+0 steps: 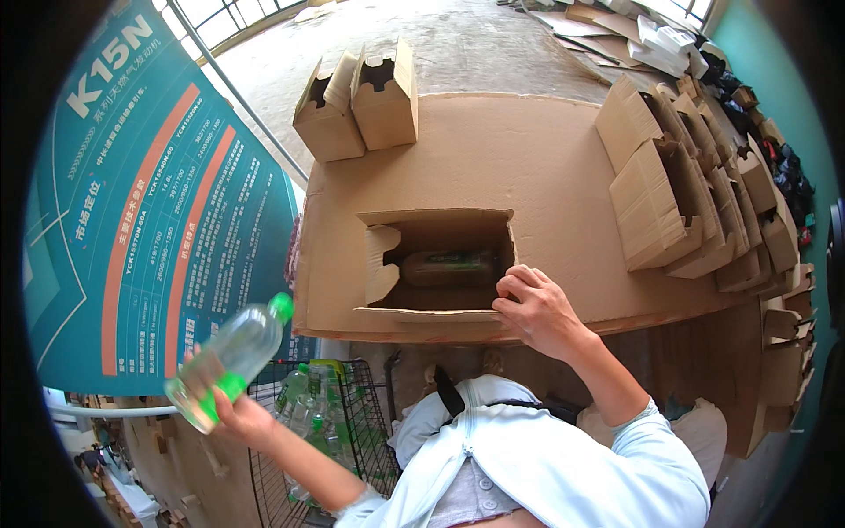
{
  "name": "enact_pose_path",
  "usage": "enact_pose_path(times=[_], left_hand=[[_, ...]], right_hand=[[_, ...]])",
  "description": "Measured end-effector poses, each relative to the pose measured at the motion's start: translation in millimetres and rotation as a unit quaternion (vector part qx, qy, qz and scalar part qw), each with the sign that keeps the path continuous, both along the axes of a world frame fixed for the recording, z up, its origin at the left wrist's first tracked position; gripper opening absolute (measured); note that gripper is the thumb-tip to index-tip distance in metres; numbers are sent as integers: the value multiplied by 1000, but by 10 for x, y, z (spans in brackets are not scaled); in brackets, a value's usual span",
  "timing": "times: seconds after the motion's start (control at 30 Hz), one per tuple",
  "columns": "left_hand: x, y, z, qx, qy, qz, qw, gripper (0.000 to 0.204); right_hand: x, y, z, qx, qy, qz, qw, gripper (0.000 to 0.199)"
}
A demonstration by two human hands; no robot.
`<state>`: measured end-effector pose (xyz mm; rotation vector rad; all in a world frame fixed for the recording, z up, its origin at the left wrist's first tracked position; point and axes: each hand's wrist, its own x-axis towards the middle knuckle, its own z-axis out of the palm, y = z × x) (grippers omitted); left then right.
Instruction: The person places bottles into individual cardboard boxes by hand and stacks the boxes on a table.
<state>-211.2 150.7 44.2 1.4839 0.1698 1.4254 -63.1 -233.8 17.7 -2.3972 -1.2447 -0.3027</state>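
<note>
Out to the left, beside a wire basket, my left hand (238, 417) is wrapped round a clear plastic bottle (244, 341) with a green cap and green label. The bottle is tilted, its cap pointing up and to the right. An open cardboard box (381, 275) stands in front of me on the table. Inside it a second clear bottle (451, 267) lies on its side, partly in shadow. My right hand (539, 308) pinches the box's wall at the near right corner, fingers closed over the edge.
The table (537, 158) is topped with cardboard. Two open boxes (385, 114) stand at its far left corner; several empty boxes (651, 211) crowd its right side. Below the near edge, a black wire basket (374, 440) holds several bottles. A teal printed board (150, 264) rises on the left.
</note>
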Motion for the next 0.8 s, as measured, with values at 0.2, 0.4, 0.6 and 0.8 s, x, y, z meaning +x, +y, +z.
enact_pose_path(times=[0.2, 0.4, 0.6, 0.8], left_hand=[[1374, -1082, 559, 173, 163, -327, 915, 79], [2101, -1757, 194, 329, 441, -533, 643, 68], [2307, -1724, -480, 518, 550, -511, 409, 75], [2189, -1658, -239, 420, 561, -536, 470, 60]], right_hand=[[16, -152, -52, 59, -12, -34, 998, 11], [6, -216, -59, 94, 21, -19, 995, 13], [44, -194, -144, 108, 20, 1, 994, 13], [73, -240, -206, 107, 31, -22, 994, 14]])
